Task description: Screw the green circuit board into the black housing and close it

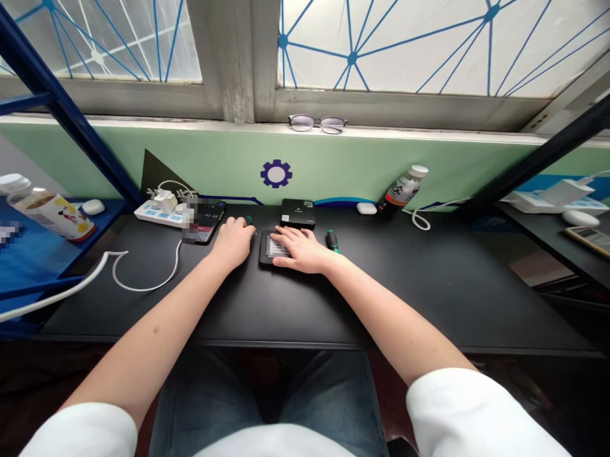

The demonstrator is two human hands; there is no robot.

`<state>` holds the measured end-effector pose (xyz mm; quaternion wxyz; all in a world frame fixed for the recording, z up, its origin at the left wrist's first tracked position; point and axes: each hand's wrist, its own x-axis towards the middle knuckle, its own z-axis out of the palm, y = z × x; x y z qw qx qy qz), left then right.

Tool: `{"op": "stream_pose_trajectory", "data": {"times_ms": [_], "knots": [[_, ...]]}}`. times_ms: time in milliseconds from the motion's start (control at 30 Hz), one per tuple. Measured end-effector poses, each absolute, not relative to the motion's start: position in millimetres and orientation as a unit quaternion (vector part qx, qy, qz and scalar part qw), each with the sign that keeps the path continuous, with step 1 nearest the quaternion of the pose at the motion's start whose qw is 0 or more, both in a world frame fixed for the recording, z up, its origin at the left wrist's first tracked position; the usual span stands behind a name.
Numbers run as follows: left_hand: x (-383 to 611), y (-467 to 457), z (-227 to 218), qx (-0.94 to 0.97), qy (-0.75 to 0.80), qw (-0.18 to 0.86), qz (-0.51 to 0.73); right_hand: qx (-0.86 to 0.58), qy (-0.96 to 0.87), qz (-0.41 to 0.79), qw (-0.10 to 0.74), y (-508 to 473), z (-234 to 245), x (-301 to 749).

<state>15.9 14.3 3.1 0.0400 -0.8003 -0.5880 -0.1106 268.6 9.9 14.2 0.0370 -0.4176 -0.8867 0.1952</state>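
Note:
My right hand lies flat, fingers stretched out, on a small black device with a white label on the black table. My left hand is curled over a dark object with a green-tipped end, just left of the device; what it grips is mostly hidden. A green-handled screwdriver lies right beside my right hand. A black box sits just behind the device.
A phone and a white power strip with a cable sit at the left. A drink bottle and white earbud case stand at the back. Glasses rest on the sill. Blue shelf holds another bottle.

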Motion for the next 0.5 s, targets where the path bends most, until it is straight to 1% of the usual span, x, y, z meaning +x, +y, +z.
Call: {"op": "stream_pose_trajectory", "data": {"times_ms": [100,267,500], "knots": [[20.5,26.6,9.7,-0.821,-0.565,0.033,-0.070,-0.422,-0.883,0.200,0.045,10.5,15.0,268.4],[27.1,35.7,13.4,-0.828,-0.557,0.040,-0.051,-0.423,-0.881,0.208,0.045,11.6,13.6,268.7],[23.5,39.5,5.2,-0.818,-0.562,-0.002,-0.120,-0.419,-0.877,0.224,0.073,9.0,8.0,271.1]]}}
